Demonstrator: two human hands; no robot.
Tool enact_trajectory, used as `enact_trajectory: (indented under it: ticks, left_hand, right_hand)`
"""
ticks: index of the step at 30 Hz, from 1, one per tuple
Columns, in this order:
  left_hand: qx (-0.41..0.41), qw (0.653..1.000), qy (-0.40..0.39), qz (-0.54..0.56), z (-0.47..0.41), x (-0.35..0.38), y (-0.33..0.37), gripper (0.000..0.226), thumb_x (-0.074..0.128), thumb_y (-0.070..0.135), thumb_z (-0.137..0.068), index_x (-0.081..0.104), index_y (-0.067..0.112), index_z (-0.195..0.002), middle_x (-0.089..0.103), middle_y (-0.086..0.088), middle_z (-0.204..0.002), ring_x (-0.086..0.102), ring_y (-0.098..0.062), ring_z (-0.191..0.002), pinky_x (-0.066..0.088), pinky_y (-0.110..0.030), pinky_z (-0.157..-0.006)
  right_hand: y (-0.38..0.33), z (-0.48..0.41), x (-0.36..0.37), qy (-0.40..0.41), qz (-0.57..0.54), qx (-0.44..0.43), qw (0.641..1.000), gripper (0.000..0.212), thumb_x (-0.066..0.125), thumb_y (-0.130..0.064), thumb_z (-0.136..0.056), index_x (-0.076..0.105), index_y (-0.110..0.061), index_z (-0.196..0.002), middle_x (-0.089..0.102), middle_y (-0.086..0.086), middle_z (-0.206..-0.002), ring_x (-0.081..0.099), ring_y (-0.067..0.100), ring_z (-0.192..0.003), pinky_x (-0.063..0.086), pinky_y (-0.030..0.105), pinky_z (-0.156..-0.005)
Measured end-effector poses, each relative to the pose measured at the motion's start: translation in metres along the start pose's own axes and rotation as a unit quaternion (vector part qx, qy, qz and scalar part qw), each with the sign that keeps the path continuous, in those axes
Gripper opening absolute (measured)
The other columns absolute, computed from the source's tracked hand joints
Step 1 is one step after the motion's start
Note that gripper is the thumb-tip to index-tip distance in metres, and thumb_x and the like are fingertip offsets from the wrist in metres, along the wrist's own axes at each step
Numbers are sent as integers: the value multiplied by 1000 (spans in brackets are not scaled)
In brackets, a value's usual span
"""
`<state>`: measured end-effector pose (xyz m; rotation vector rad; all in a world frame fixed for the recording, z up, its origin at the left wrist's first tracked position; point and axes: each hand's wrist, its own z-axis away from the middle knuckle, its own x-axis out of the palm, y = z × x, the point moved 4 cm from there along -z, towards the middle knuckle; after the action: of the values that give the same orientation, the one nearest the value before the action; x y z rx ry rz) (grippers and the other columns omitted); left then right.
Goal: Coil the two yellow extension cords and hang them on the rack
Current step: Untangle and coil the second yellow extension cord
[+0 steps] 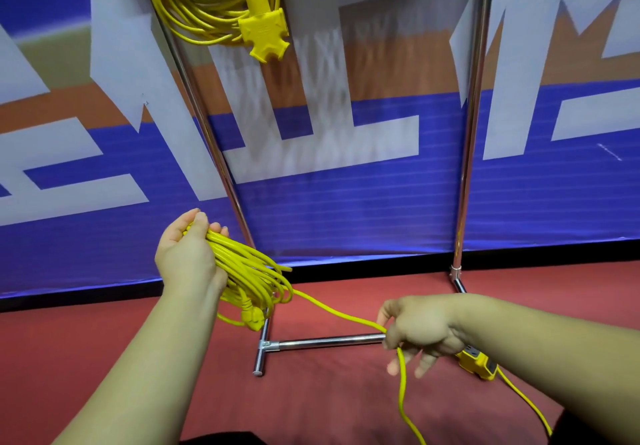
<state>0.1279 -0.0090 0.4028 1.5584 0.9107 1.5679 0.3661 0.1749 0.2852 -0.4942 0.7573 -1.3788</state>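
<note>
Right hand [420,334] is nearest and low. Thumb and forefinger are closed round the loose run of the second cord [341,313], other fingers half-curled below it. From those fingers the cord drops off the bottom edge. Socket block [478,363] lies on the red floor [121,334] just behind the knuckles.

Left hand [188,254] is palm-up, fingers curled over the top of the coil [252,278]. Loops hang past the wrist, plug lowest.

The cord span from coil to right fingers crosses above the rack [329,341] base bar.

First cord [207,12] hangs coiled on the rack high above the left fingertips, cut by the top edge. Banner [346,209] sits close behind. There is open floor between the hands.
</note>
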Motion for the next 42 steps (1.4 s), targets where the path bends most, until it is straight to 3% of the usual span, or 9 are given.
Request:
enact_trajectory:
  ticks: [5, 11, 14, 20, 23, 27, 32, 38, 42]
  left_hand:
    - [5, 999, -24, -26, 5, 0, -5, 16, 62, 7, -96, 65, 9, -112, 59, -9, -74, 65, -13, -60, 59, -33, -71]
    - [-7, 982, -133, -135, 20, 8, -20, 19, 60, 0, -95, 67, 14, -107, 63, -13, -86, 68, -19, -66, 57, -33, -62]
    - [-7, 957, -213, -195, 35, 17, -31, 20, 62, 0, -94, 67, 13, -107, 61, -19, -95, 64, -23, -64, 55, -37, -65]
    - [-57, 897, -354, -257, 84, 40, -48, 17, 61, -1, -94, 67, 13, -103, 61, -15, -65, 58, -23, -53, 54, -32, -57]
    - [-94, 887, -379, -246, 97, 45, -59, 15, 61, 2, -95, 68, 9, -106, 65, -19, -79, 62, -27, -63, 55, -33, -61]
    - [-188, 886, -392, -163, 109, 52, -71, 32, 63, 20, -91, 66, 1, -117, 65, -28, -98, 60, -35, -81, 52, -44, -74]
    - [-192, 864, -437, -158, 120, 61, -74, 63, 79, 14, -72, 57, 1, -130, 55, -39, -128, 58, -46, -103, 44, -69, -95]
    - [-111, 863, -439, -224, 134, 71, -72, 64, 88, 10, -59, 68, 15, -120, 68, -23, -114, 67, -44, -99, 55, -56, -91]
    - [-104, 878, -424, -197, 146, 81, -65, 44, 71, -12, -78, 67, 12, -115, 70, -21, -87, 67, -30, -65, 59, -41, -68]
  right_hand:
    - [-13, 3, -6, 117, 117, -96, 982, 16, 57, -7, -93, 58, -23, -97, 55, 1, -67, 54, 5, -47, 49, 22, -49]
    - [-64, 38, -9, 230, 322, -351, 848, 21, 65, -23, -95, 73, -28, -113, 54, -20, -84, 49, -10, -75, 32, 3, -73]
    - [-79, 54, -13, 254, 308, -421, 814, 24, 63, -24, -96, 72, -31, -117, 53, -13, -87, 50, -6, -80, 33, 5, -75]
    - [-90, 69, -24, 321, 280, -478, 768, 26, 59, -34, -95, 70, -38, -118, 60, -6, -81, 56, 7, -81, 49, 32, -74]
    - [-92, 75, -25, 338, 266, -494, 755, 27, 60, -33, -94, 70, -36, -119, 66, -8, -83, 59, 7, -81, 49, 28, -72]
    - [-89, 85, -39, 370, 185, -488, 769, 15, 68, -28, -93, 72, -31, -107, 62, -25, -72, 57, -2, -67, 36, 11, -62]
    - [-83, 83, -52, 282, 41, -474, 833, 11, 70, -24, -92, 62, -22, -100, 64, 3, -65, 49, 4, -51, 43, 25, -55]
    - [-80, 88, -57, 217, -25, -461, 860, 14, 65, -20, -96, 55, -13, -102, 62, -5, -60, 49, 10, -47, 45, 28, -50]
    - [-78, 89, -67, 195, -132, -429, 872, 17, 65, -20, -95, 50, -14, -97, 57, 3, -62, 42, 12, -45, 41, 26, -46]
